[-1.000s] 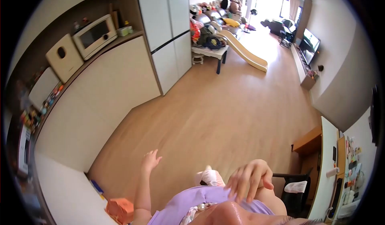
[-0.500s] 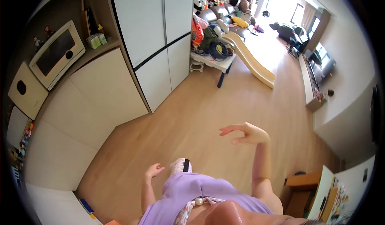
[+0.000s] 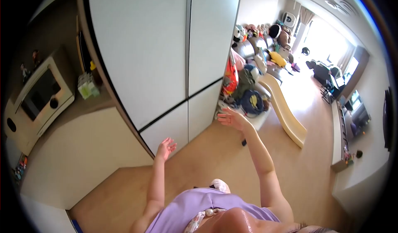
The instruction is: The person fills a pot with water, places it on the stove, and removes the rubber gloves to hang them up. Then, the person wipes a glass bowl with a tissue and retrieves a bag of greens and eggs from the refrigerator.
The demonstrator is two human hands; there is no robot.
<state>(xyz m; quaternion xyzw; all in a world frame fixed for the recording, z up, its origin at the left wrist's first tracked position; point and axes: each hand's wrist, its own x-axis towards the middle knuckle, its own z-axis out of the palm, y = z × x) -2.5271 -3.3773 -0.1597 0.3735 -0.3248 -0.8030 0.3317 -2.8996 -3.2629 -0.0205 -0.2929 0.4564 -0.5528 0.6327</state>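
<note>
My left hand (image 3: 166,149) is raised in front of the lower doors of a tall white cabinet (image 3: 141,46). Its fingers are slightly bent and apart, with nothing in them. Farther forward and to the right, my right hand (image 3: 232,119) is held out with spread fingers, also holding nothing. In the view it overlaps the low white table (image 3: 262,121) where a dark blue bag (image 3: 252,102) lies. Both hands look apart from the cabinet doors, whose dark horizontal gap (image 3: 166,116) runs between upper and lower panels.
On the left, a cream microwave-like appliance (image 3: 41,96) stands on a counter beside a small green-and-white box (image 3: 88,85). A yellow slide (image 3: 286,112) descends to the wooden floor (image 3: 207,162). Behind it, a sofa (image 3: 244,49) bears many plush toys. A television (image 3: 358,114) is at the right.
Both hands have risen and reached forward, the right one also moving left and spreading its fingers. My view has come nearer the white cabinet and tilted up.
</note>
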